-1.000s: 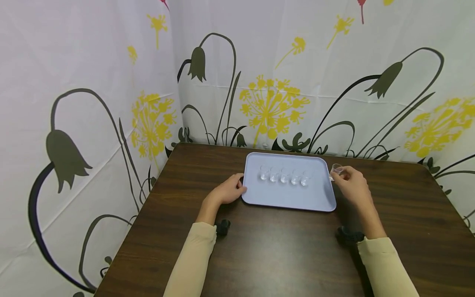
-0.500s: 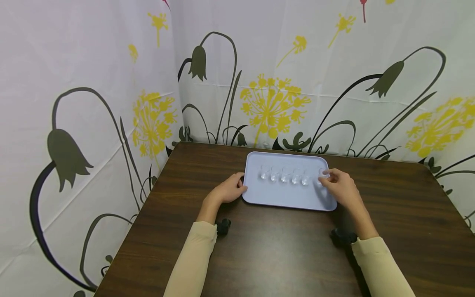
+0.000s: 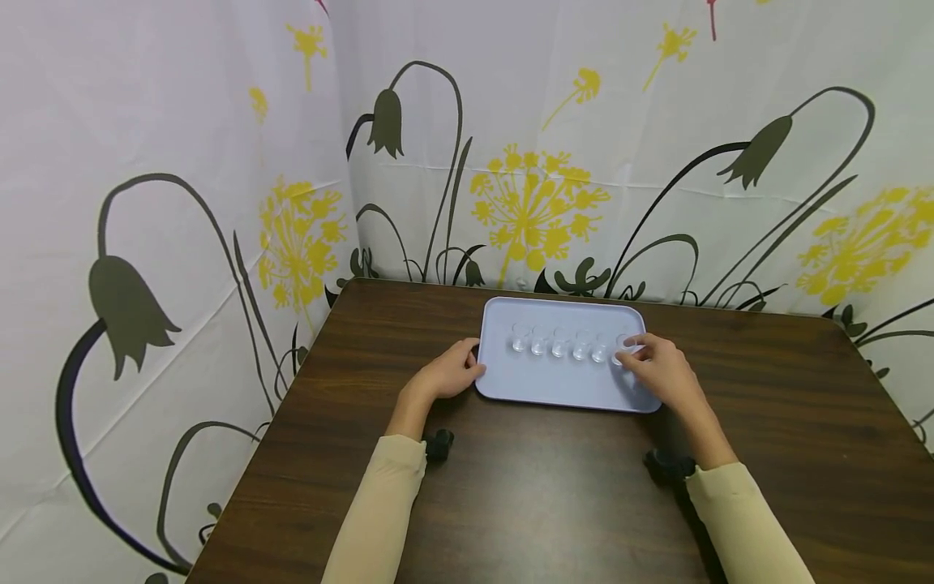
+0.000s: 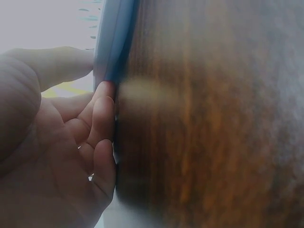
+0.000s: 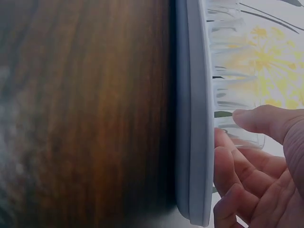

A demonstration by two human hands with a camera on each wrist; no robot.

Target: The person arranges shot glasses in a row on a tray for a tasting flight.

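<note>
A pale blue tray (image 3: 562, 388) lies on the table with a row of several small clear cups (image 3: 558, 347) across it. My left hand (image 3: 445, 373) grips the tray's left edge, its thumb on the rim in the left wrist view and its fingers curled in beside the table surface. At the right end of the row, my right hand (image 3: 666, 375) pinches another clear cup (image 3: 623, 341) between thumb and fingers. In the right wrist view this cup (image 5: 258, 138) stands upright close over the tray (image 5: 199, 114), in line with the others; the fingers partly hide it.
The dark wood table (image 3: 554, 495) extends around the tray on all sides. Behind it and at the left hangs a white curtain (image 3: 438, 211) printed with flowers. A black wrist strap (image 3: 439, 446) sits at the left cuff, another black strap (image 3: 667, 468) at the right.
My right hand has carried the clear cup left, from outside the tray's right rim to the right end of the row. The left hand has stayed at the tray's edge.
</note>
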